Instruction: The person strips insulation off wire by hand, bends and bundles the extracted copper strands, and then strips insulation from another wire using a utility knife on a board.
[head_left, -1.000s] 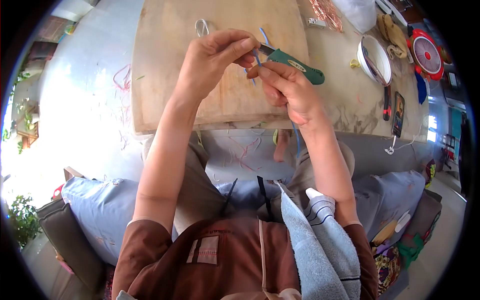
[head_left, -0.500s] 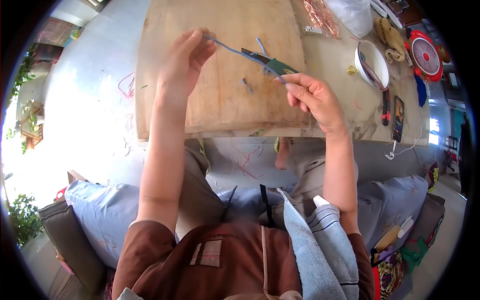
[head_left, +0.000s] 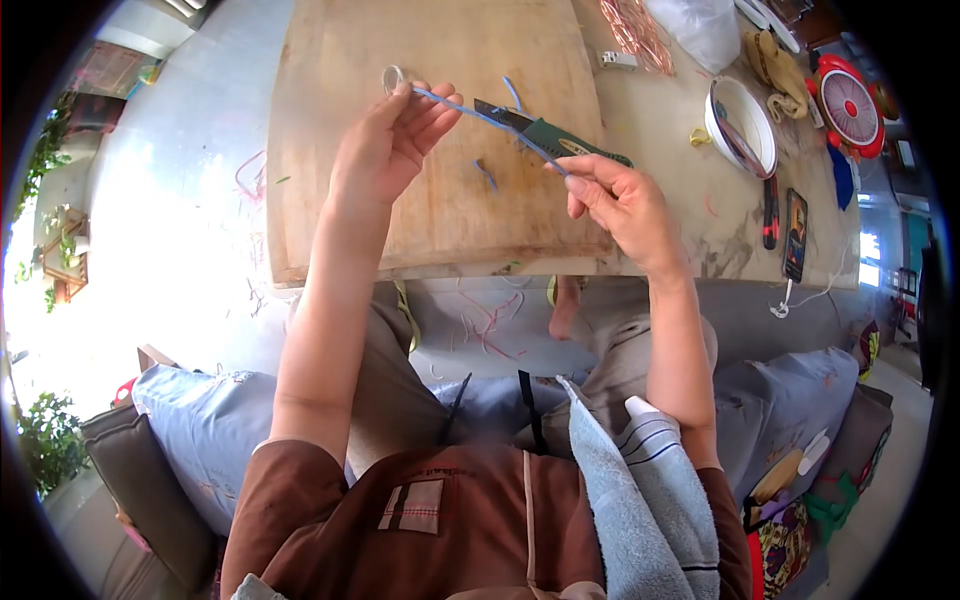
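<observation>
A thin blue wire (head_left: 455, 105) is stretched between my two hands above a wooden board. My left hand (head_left: 385, 150) pinches its far left end between thumb and forefinger, the other fingers loosely spread. A pale ring-shaped loop (head_left: 393, 78) shows at those fingertips; whether it belongs to the wire I cannot tell. My right hand (head_left: 625, 210) pinches the other end between thumb and index finger. Beneath the wire, a green utility knife (head_left: 560, 140) with a dark blade rests on the board. Short blue scraps (head_left: 486, 176) lie near it.
The wooden board (head_left: 330, 225) covers much of the marble-patterned table (head_left: 690, 215). At right are a copper wire bundle (head_left: 640, 35), a white bowl (head_left: 762, 125) holding tools, a red-and-black handle (head_left: 771, 215) and a phone (head_left: 796, 238). Wire scraps (head_left: 490, 325) litter the floor.
My left hand has moved slightly right and down and turned, bringing the pale loop into view. My right hand has lowered a little, uncovering more of the knife's handle.
</observation>
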